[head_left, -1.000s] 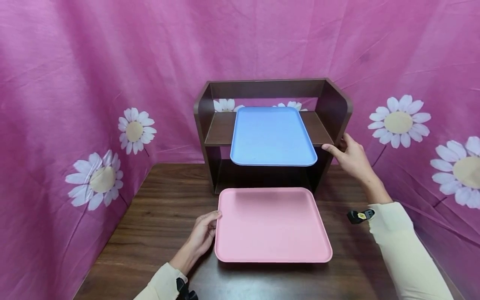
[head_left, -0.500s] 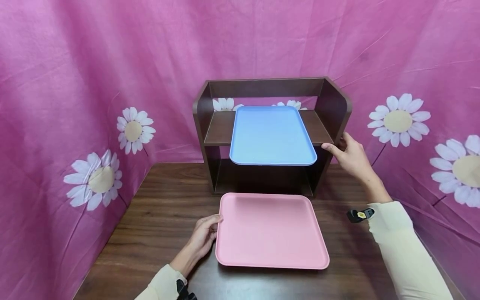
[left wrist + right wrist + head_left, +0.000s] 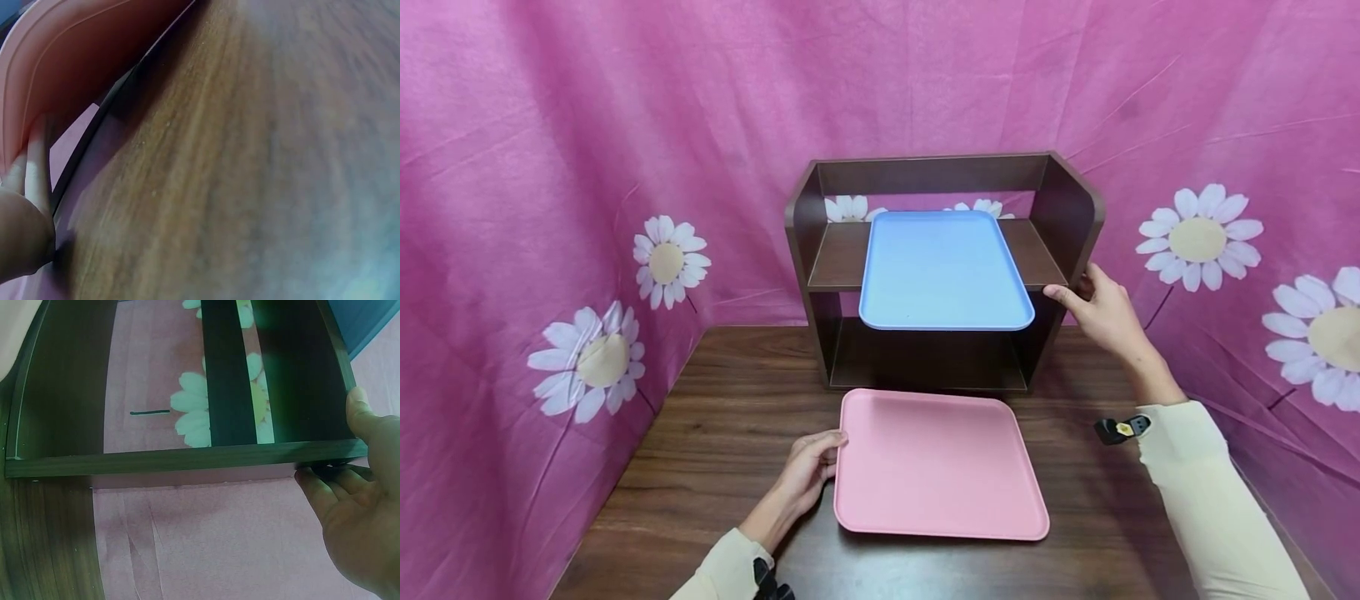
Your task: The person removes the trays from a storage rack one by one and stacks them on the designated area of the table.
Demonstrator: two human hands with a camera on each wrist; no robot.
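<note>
A pink tray (image 3: 940, 467) is gripped at its left edge by my left hand (image 3: 808, 468), thumb on the rim and fingers under it. In the left wrist view the fingers (image 3: 39, 156) reach beneath the tray's underside (image 3: 81, 69), which is raised over the wood. My right hand (image 3: 1101, 312) holds the right side panel of a dark brown two-tier shelf (image 3: 1067, 208), thumb at the front and fingers behind. The right wrist view shows that panel (image 3: 187, 459) between thumb and fingers. On the shelf's upper board lies a blue tray (image 3: 946, 271), its front end jutting out past the board.
The shelf's lower compartment (image 3: 925, 354) opens toward me, behind the pink tray. A wooden table (image 3: 737, 400) carries everything. Pink cloth (image 3: 925, 75) with printed daisies hangs behind and on both sides.
The pink tray has come slightly toward me and turned a little, its right side shifting left and nearer. My right hand, the shelf and the blue tray stay in place.
</note>
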